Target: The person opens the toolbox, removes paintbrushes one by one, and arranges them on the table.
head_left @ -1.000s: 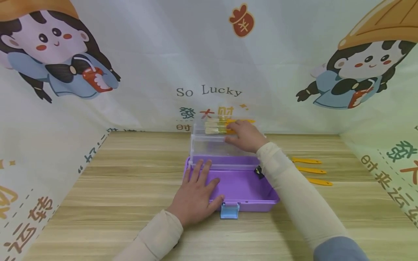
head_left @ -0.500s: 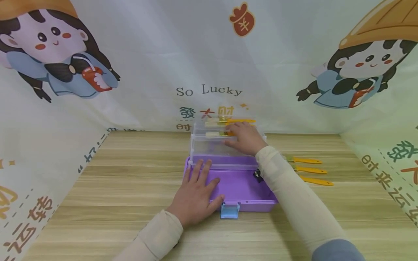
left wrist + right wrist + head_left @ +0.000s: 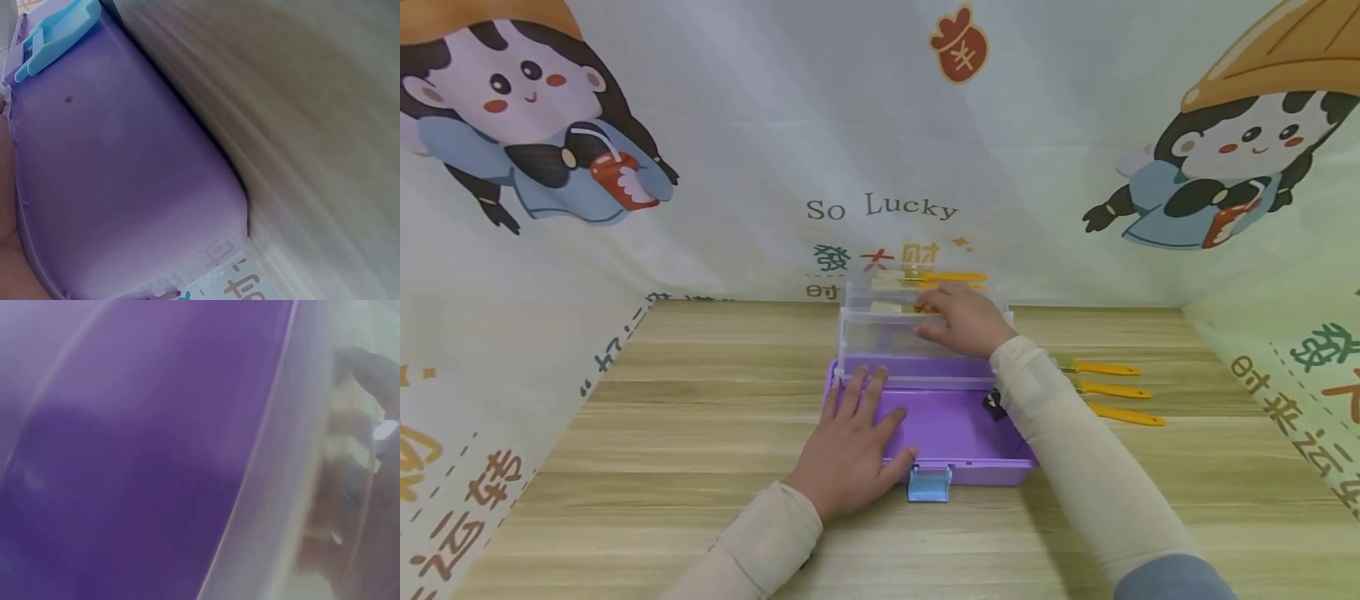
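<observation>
Left hand (image 3: 850, 458): yours lies spread, fingers straight, over the purple box's (image 3: 992, 475) left side. Your right hand (image 3: 968, 321) pinches a paintbrush (image 3: 886, 308) at the clear upper tray (image 3: 852, 298); two more brushes (image 3: 955, 277) sit behind. Three yellow-handled brushes (image 3: 1116, 391) lie on the table (image 3: 700, 417), right of the box.

From here I see a wrinkled cream fabric left sleeve (image 3: 752, 533), a matching right sleeve (image 3: 1090, 467), blue-grey cloth (image 3: 1176, 579) higher up.
</observation>
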The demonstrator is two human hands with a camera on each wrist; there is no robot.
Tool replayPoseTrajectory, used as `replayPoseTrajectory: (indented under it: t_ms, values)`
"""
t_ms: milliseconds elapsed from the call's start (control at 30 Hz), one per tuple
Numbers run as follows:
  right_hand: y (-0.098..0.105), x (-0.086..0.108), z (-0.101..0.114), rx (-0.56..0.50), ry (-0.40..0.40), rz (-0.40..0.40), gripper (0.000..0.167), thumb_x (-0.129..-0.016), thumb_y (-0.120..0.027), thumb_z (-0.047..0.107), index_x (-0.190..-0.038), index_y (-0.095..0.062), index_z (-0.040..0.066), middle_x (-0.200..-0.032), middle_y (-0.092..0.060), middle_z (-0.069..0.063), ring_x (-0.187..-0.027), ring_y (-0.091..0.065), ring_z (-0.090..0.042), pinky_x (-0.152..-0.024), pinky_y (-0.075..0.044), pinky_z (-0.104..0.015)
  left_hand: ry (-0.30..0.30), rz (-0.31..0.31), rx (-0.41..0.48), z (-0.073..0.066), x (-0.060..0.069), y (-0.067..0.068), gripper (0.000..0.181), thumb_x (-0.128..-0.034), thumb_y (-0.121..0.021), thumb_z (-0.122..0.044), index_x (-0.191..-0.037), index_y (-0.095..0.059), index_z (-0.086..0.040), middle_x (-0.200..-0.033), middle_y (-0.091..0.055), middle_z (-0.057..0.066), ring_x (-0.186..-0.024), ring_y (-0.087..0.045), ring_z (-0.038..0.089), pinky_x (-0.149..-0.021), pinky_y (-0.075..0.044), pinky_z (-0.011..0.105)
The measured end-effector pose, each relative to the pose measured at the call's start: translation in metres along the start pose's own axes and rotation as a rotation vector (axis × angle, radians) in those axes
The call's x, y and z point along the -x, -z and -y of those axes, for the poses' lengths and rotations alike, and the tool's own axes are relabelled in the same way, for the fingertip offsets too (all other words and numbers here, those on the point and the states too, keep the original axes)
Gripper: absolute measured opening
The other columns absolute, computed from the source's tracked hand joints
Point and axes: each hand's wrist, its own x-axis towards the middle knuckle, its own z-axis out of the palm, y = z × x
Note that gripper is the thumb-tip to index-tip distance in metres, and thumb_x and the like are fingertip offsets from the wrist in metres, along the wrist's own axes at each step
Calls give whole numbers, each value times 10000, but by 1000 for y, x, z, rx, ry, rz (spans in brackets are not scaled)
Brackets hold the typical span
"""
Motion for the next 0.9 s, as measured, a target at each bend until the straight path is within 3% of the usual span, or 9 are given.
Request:
replayPoseTrajectory:
  t_ms: [200,600,900]
  values:
    - [-2,2,-2,-2,16,-25,414,-928,-683,385,-1250,-644,127,-1175,-638,-73,-1069,-594,-266,-892,-490,-455,-2,6,-17,-1,-1,0,553,-974,-409,-568,-1318,-642,-203,-1600,-229,199,-1476,-141,406,-1134,-159,642]
    - [-2,1,-1,6,2,-2,419,-944,-662,387,-1270,-633,126,-1209,-630,-75,-1108,-590,-283,-932,-480,-463,-5,10,-8,0,-1,1,565,-980,-395,-570,-1321,-641,-192,-1603,-223,196,-1479,-136,403,-1141,-142,636]
    - [-3,0,-1,-19,-24,-3,400,-940,-673,379,-1257,-635,138,-1165,-636,-58,-1051,-601,-253,-889,-491,-448,-3,14,-17,0,-1,1,569,-981,-391,-571,-1329,-636,-193,-1605,-215,198,-1479,-133,404,-1143,-148,629]
